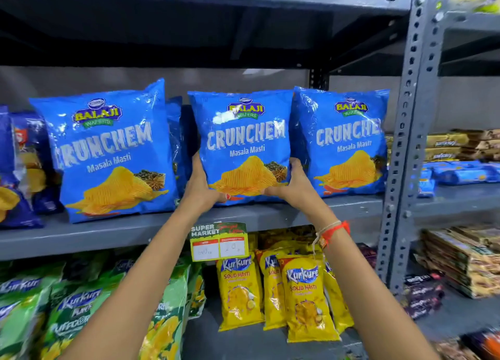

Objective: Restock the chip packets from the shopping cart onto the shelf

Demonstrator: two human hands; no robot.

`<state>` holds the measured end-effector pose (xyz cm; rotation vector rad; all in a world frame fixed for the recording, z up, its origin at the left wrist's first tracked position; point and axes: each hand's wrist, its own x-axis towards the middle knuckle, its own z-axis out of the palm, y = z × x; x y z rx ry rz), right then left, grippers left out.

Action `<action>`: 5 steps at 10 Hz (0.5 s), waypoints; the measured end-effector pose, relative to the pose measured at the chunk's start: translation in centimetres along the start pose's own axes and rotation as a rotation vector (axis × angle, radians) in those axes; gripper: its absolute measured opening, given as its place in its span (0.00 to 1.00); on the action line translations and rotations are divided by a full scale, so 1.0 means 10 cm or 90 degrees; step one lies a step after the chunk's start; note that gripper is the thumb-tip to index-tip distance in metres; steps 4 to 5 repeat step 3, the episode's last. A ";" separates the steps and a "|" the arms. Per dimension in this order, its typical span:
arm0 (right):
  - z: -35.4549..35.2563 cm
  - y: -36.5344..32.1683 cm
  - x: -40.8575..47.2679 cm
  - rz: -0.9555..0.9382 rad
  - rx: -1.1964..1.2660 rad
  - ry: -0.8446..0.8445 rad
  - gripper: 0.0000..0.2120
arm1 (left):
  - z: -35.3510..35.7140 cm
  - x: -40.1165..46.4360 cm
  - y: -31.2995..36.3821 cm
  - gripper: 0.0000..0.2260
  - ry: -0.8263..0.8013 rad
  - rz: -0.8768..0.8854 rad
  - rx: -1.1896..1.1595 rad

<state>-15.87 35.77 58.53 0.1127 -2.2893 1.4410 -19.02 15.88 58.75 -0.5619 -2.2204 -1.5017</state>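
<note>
A blue Crunchem chip packet (244,140) stands upright at the middle of the grey shelf (270,216). My left hand (198,189) grips its lower left side and my right hand (293,185) grips its lower right side. A second blue packet (108,154) stands to the left, with more blue packets behind it. A third (345,143) stands to the right, touching the held one. The shopping cart is out of view.
A price tag (219,242) hangs from the shelf's front edge. Below are green Kurkure packets (75,311) and yellow Kurkure packets (303,292). A perforated grey upright (408,132) divides off the right bay, which holds biscuit packs (460,173). Another shelf board sits close overhead.
</note>
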 end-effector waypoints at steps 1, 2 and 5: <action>0.04 -0.01 -0.01 -0.010 0.002 0.009 0.46 | 0.03 0.00 -0.03 0.48 0.020 -0.020 -0.005; 0.06 0.01 0.00 -0.015 0.005 0.008 0.44 | 0.04 -0.02 -0.05 0.49 0.033 -0.016 0.001; 0.02 -0.03 -0.09 -0.041 -0.011 0.035 0.44 | 0.03 -0.09 0.05 0.50 0.055 -0.003 0.008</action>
